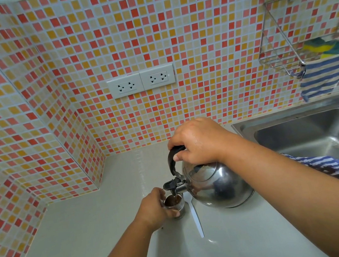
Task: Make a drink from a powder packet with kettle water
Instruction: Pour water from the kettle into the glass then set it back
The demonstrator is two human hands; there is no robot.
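Your right hand (197,144) grips kettle (215,185) handle, tilted | left hand (153,209) wraps glass (175,206), lower centre on tabletop (91,226) | step: pouring | next: level kettle, stir with spoon (195,218)

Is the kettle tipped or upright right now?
Tipped: the kettle leans spout-down over the glass, held by the right hand.

Both hands closed, left (153,209) low, right (196,142) raised.
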